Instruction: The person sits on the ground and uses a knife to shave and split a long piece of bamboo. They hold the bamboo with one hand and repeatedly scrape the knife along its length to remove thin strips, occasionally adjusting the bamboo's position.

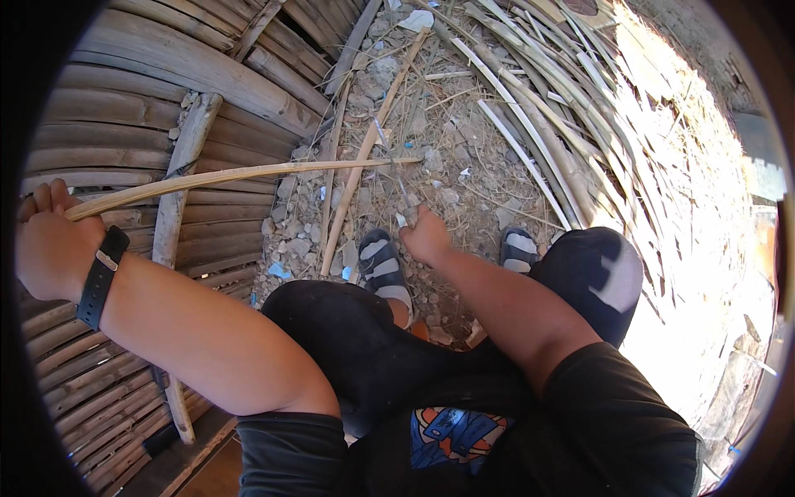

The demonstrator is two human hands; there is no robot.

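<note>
My left hand (51,248) grips one end of a bamboo strip (248,171), likely light and springy, best held there; my right hand (428,237) clasps a thin tool (404,192).

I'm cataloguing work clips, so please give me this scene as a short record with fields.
left hand: closed around the near end of a long pale strip
right hand: closed on a thin tool, perhaps a knife
contact: unclear whether tool and strip touch
left side: slatted wall
upper right: pile of split lengths
ground: stony, with dry stalks
footwear: dark sandals
</note>
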